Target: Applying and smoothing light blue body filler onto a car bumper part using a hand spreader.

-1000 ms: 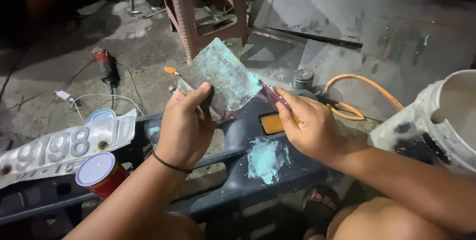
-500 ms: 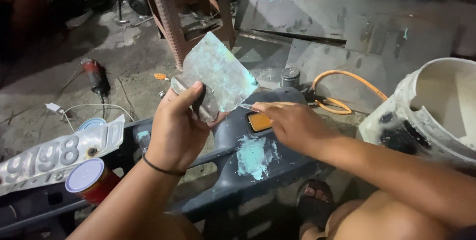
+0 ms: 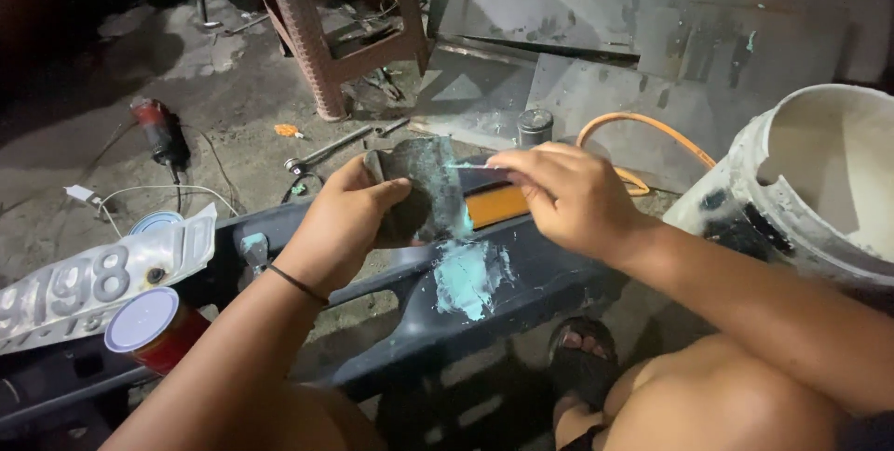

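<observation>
My left hand (image 3: 345,223) grips a flat dark mixing board (image 3: 424,186) smeared with teal putty, holding it low over a dark plastic vehicle panel (image 3: 549,293). My right hand (image 3: 568,195) pinches a thin spreader blade (image 3: 468,165) whose tip rests at the board's upper edge. A patch of teal putty (image 3: 466,279) is spread on the panel just below the board. An orange reflector (image 3: 498,204) sits on the panel between my hands.
A white bucket (image 3: 819,181) stands at the right. At the left lie a number plate (image 3: 84,288), a red can with a white lid (image 3: 149,325) and an angle grinder (image 3: 158,130). A wrench (image 3: 331,148), orange hose (image 3: 643,125), small tin (image 3: 535,125) and stool (image 3: 326,32) lie beyond.
My left hand has lowered and tipped the board from raised to just above the panel. My right hand followed, its blade now at the board's top edge.
</observation>
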